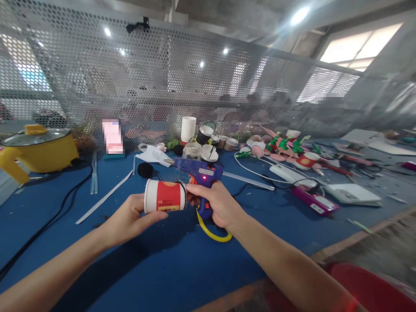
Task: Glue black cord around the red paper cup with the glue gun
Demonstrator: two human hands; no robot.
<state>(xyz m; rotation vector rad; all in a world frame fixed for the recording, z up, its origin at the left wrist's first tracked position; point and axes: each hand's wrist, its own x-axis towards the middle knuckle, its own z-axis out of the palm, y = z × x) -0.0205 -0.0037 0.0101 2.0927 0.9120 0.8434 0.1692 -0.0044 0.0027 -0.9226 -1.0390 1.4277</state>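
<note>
My left hand (133, 219) is closed round a red and white paper cup (167, 196), which lies on its side in the air above the blue table. A dark band runs round the cup's right end. My right hand (221, 203) grips a blue hot glue gun (198, 170) by its handle. The gun's nozzle points left, above and beyond the cup, and its red light is lit. A clear glue stick (248, 180) juts out of its back. My right fingertips are close to the cup's right end; whether they touch it I cannot tell.
A yellow electric pot (42, 149) stands at far left, its black cord crossing the table. Behind are a phone (112, 136), stacked paper cups (188, 128) and a black round piece (145, 170). To the right lie pink and green craft pieces (282, 145) and a purple device (313, 201).
</note>
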